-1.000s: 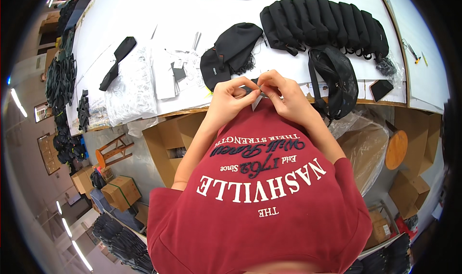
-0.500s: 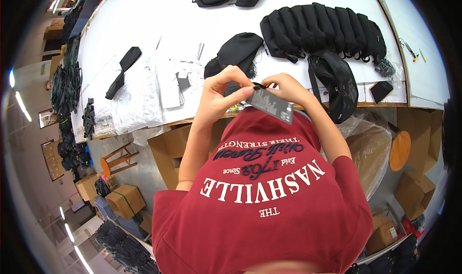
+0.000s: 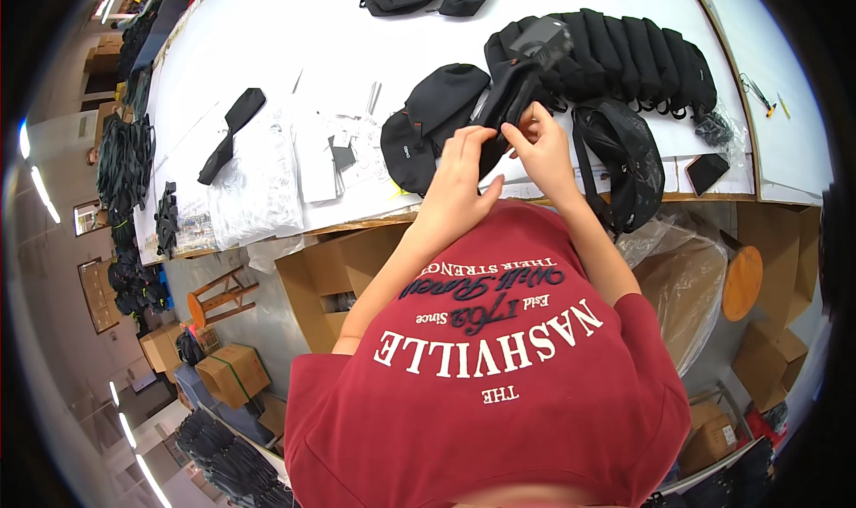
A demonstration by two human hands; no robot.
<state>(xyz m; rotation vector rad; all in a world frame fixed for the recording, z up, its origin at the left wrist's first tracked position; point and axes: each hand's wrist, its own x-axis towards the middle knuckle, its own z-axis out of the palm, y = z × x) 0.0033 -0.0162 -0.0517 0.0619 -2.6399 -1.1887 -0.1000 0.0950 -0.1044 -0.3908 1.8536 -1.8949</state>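
Observation:
A slim black fabric bag (image 3: 508, 93) stands tilted up between my hands at the table's near edge. My right hand (image 3: 546, 154) pinches its near edge between thumb and fingers. My left hand (image 3: 461, 176) bends its fingers against the bag's left side, its thumb lower down. From the bag's far end a dark grey hang tag (image 3: 544, 40) sticks out over the row of bags, slightly blurred. Just left of my hands a rounded black bag (image 3: 439, 98) lies on the white table.
A row of black bags (image 3: 615, 57) stands behind my hands. On the right lie a strapped black bag (image 3: 622, 165) and a small black box (image 3: 707, 173). Clear plastic bags (image 3: 254, 187) lie on the left; scissors (image 3: 758, 93) lie far right. Below the table are cardboard boxes (image 3: 383, 258).
The hang tag was in front of my shirt between my fingers; now it is out beyond the slim bag. Both hands have moved forward onto that bag, which is raised.

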